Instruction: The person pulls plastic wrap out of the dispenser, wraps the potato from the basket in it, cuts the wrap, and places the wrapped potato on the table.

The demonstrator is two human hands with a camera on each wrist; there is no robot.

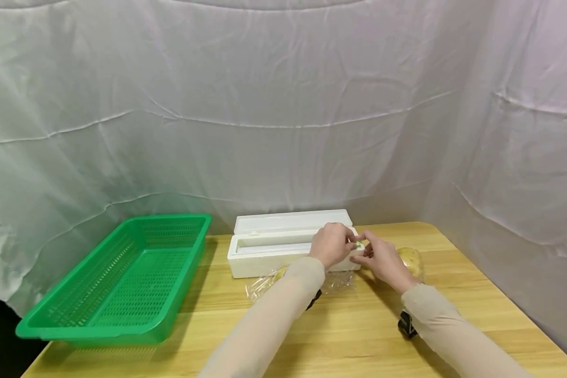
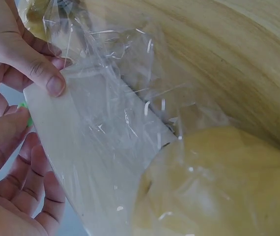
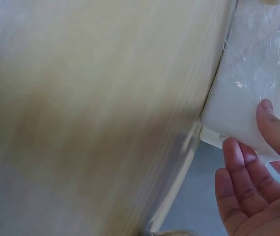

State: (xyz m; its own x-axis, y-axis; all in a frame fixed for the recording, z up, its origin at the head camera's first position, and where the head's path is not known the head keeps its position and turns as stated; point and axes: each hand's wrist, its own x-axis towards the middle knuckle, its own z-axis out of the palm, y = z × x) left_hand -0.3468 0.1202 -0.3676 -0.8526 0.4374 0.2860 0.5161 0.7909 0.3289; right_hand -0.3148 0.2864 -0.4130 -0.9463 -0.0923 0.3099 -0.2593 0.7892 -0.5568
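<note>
A long white cling film box (image 1: 260, 265) stands at the back of the table, its lid (image 1: 293, 220) raised. At its right end my left hand (image 1: 332, 244) pinches a small green slider (image 2: 27, 114) on the box's top edge. My right hand (image 1: 381, 260) grips the same end, its thumb on the front face in the right wrist view (image 3: 272, 182). Clear cling film (image 2: 105, 98) hangs over the front face and spreads onto the table. A yellow potato (image 2: 213, 187) lies under that film, mostly hidden by my left forearm in the head view.
A green plastic basket (image 1: 163, 315) sits at the left of the wooden table (image 1: 349, 336). Beside my right hand lies another potato (image 1: 412, 261), which looks wrapped in film. Grey-white cloth (image 1: 283, 126) hangs behind and along the right side.
</note>
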